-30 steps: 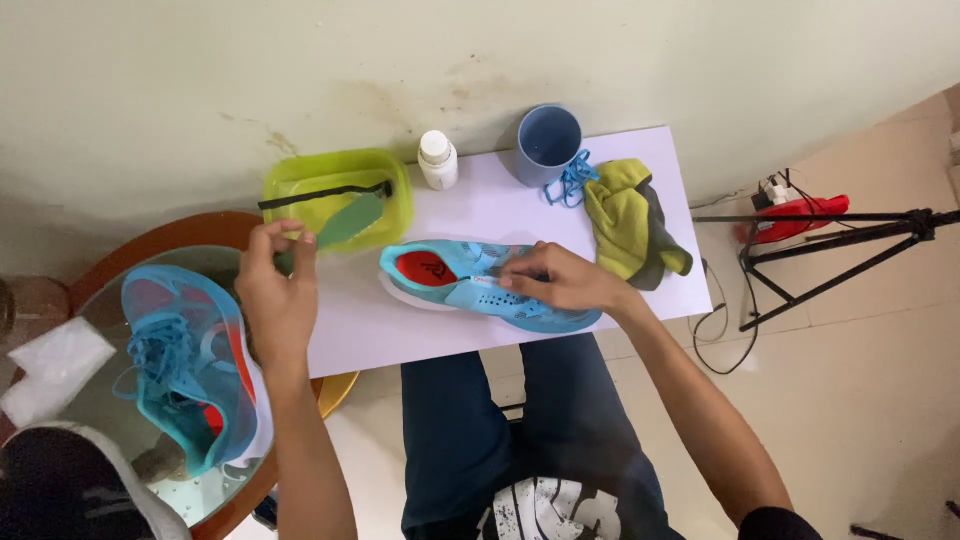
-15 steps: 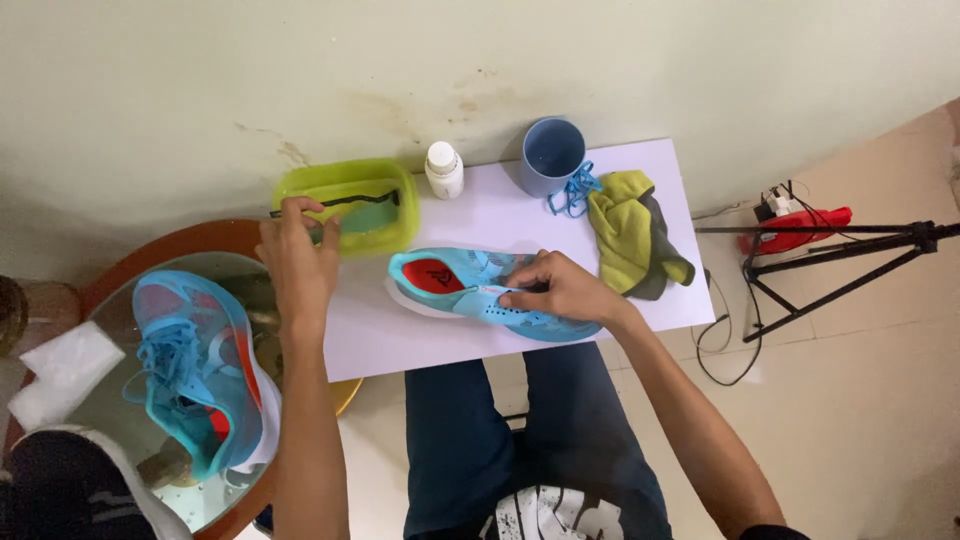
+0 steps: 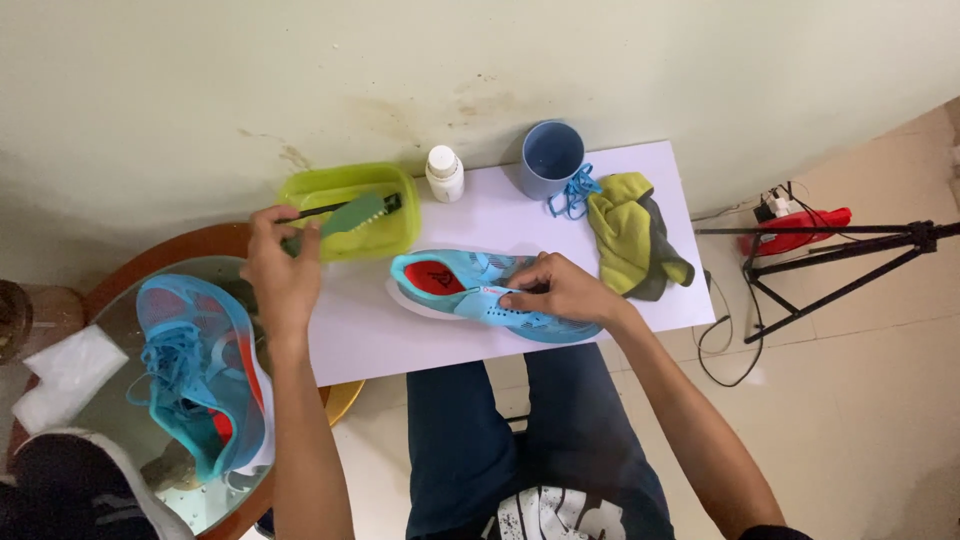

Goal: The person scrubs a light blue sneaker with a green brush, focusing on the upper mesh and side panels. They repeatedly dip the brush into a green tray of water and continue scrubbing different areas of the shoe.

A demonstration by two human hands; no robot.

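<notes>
The blue running shoe [image 3: 490, 295] lies under the right hand [image 3: 560, 290], which grips its side; the left hand [image 3: 280, 262] holds a green brush [image 3: 350, 214] over the yellow-green tub [image 3: 400, 232] just beyond it.

A white table [image 3: 360, 340] against the wall carries a green tub [image 3: 400, 235], white bottle [image 3: 445, 173], blue mug [image 3: 551, 158], blue laces [image 3: 572, 192], yellow cloth [image 3: 630, 235] and blue shoe [image 3: 470, 285].
</notes>
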